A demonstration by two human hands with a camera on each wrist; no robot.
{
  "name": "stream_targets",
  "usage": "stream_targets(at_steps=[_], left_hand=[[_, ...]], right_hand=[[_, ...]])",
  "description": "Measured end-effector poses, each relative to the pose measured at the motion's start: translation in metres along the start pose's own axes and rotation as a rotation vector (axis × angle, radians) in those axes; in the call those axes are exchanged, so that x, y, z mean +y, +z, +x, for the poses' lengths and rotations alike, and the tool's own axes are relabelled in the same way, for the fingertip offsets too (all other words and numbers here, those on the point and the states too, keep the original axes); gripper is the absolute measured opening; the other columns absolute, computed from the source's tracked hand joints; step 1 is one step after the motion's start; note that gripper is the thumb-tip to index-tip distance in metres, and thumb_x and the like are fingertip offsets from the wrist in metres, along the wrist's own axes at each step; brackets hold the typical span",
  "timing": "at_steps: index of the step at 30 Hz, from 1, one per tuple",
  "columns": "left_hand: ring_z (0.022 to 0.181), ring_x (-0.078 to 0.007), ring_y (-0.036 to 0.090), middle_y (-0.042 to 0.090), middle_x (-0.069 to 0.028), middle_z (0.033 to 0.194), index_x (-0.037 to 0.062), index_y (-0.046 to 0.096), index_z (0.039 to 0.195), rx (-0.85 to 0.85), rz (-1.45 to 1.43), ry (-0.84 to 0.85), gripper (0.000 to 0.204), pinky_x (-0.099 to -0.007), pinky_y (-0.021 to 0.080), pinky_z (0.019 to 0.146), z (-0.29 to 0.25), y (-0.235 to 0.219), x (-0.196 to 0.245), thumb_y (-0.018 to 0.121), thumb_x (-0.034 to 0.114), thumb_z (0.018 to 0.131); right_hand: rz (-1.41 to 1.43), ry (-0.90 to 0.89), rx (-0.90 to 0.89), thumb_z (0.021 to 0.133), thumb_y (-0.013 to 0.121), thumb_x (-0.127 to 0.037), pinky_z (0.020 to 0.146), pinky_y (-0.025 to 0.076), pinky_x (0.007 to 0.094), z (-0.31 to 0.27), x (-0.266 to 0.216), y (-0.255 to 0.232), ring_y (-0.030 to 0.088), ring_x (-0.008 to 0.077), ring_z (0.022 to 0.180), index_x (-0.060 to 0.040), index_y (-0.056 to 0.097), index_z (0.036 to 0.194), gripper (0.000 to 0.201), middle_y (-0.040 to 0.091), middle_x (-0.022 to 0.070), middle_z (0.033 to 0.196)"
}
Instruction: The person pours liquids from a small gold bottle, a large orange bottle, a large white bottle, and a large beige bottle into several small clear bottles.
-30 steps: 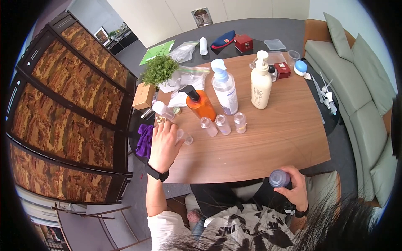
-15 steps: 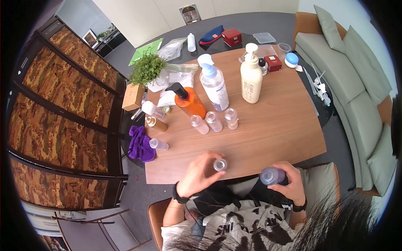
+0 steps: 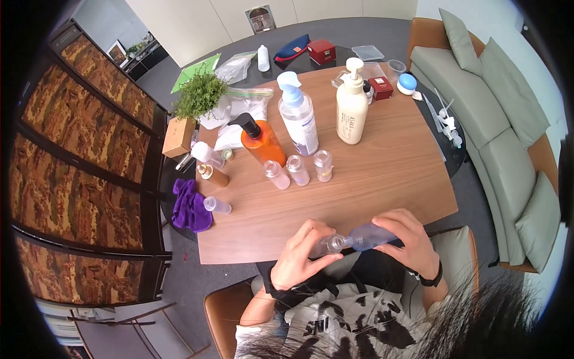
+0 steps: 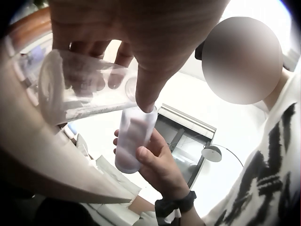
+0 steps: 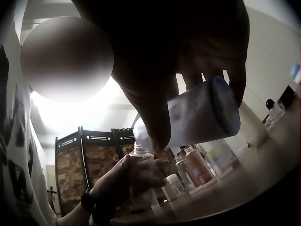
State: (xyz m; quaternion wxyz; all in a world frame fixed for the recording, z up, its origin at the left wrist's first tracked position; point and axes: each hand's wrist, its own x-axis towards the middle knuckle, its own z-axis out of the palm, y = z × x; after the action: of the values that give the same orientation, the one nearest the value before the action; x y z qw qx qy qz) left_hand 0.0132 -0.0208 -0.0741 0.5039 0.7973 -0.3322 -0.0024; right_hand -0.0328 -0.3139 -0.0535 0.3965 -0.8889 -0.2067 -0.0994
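In the head view, my left hand [image 3: 299,256] grips a small clear open-necked bottle [image 3: 326,246] over the near table edge. My right hand [image 3: 414,244] holds a larger bluish translucent bottle [image 3: 369,237], tipped over sideways. Its neck points left and meets the mouth of the clear bottle. From the right wrist, the bluish bottle [image 5: 202,115] slants down towards the threaded neck [image 5: 140,149] held by the left hand. Beyond them stand three small uncapped bottles [image 3: 298,171] in a row. A small frosted bottle [image 3: 217,206] is at the table's left edge.
An orange pump bottle [image 3: 263,143], a clear spray bottle [image 3: 299,125] and a cream pump bottle [image 3: 351,113] stand behind the row. To the left are a gold-topped bottle [image 3: 213,175], a purple cloth [image 3: 191,208] and a potted plant [image 3: 203,99]. A sofa [image 3: 478,102] stands right.
My left hand has come from the table's left side to the near edge with the clear bottle. The right hand has tipped the bluish bottle, and the two necks have come together.
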Motion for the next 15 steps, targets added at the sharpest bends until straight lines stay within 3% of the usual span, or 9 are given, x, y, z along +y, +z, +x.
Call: stream_targets(at_steps=[8, 11, 15], left_hand=[[0.100, -0.0329, 0.070, 0.069, -0.0138, 0.112, 0.0026, 0.069, 0.119, -0.007, 0.020, -0.016, 0.053, -0.0407, 0.058, 0.085, -0.002, 0.002, -0.001, 0.097, 0.022, 0.078], [0.100, -0.0326, 0.070, 0.068, -0.0136, 0.112, 0.0028, 0.069, 0.118, -0.004, 0.010, -0.029, 0.052, -0.0401, 0.057, 0.085, -0.002, 0.005, -0.001, 0.097, 0.021, 0.078], [0.100, -0.0327, 0.069, 0.068, -0.0138, 0.112, 0.0028, 0.068, 0.118, 0.004, -0.019, -0.043, 0.053, -0.0399, 0.057, 0.086, -0.003, 0.006, -0.002, 0.097, 0.020, 0.077]], right_hand=[[-0.353, -0.181, -0.139, 0.078, 0.083, -0.013, 0.110, 0.049, 0.0508, 0.019, -0.014, -0.027, 0.064, 0.0293, 0.119, -0.0131, 0.069, 0.135, 0.059, 0.068, 0.0070, 0.128], [-0.428, -0.204, -0.140, 0.074, 0.084, -0.014, 0.112, 0.049, 0.0537, 0.021, -0.017, -0.028, 0.063, 0.0304, 0.121, -0.0129, 0.073, 0.129, 0.057, 0.070, 0.0072, 0.129], [-0.498, -0.218, -0.130, 0.077, 0.081, -0.012, 0.113, 0.048, 0.0527, 0.023, -0.022, -0.028, 0.063, 0.0282, 0.122, -0.0156, 0.074, 0.130, 0.053, 0.070, 0.0063, 0.128]])
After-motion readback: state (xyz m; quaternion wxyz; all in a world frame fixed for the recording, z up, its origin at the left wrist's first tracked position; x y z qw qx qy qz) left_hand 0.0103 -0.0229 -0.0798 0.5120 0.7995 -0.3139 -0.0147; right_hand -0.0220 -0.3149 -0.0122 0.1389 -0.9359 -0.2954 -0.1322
